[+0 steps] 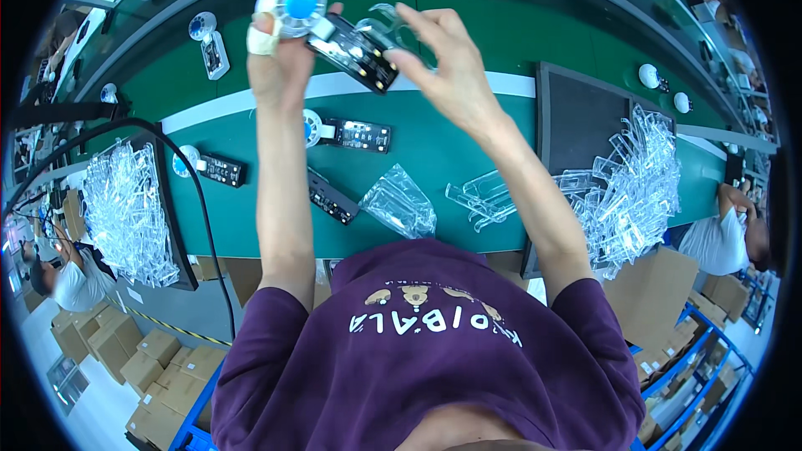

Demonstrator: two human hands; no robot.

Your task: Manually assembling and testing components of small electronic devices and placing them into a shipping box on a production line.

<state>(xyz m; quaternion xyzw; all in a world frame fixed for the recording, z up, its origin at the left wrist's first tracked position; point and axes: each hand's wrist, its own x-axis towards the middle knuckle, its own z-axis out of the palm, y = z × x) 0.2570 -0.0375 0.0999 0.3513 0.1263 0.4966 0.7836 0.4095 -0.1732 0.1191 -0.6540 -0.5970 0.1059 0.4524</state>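
Observation:
My left hand (282,67), with a pale wrap on one finger, is closed around a fan-like device (299,5). It has a round white head with a blue centre and a black circuit board (355,54) angling down to the right. Thumb and fingers of my right hand (451,63) pinch a clear plastic piece (386,27), curved and frame-like, right beside that board; whether the two touch is hard to tell. Below on the green bench lie a similar device (359,135), a dark board unit (332,198), a clear plastic bag (401,203) and loose clear plastic frames (484,199).
Heaps of clear plastic parts fill a dark tray on the right (585,108) and one on the left (171,217). A black cable (200,192) hangs at the left. More devices (209,46) rest across the green belt. Cardboard boxes (167,384) and other people (718,238) are around.

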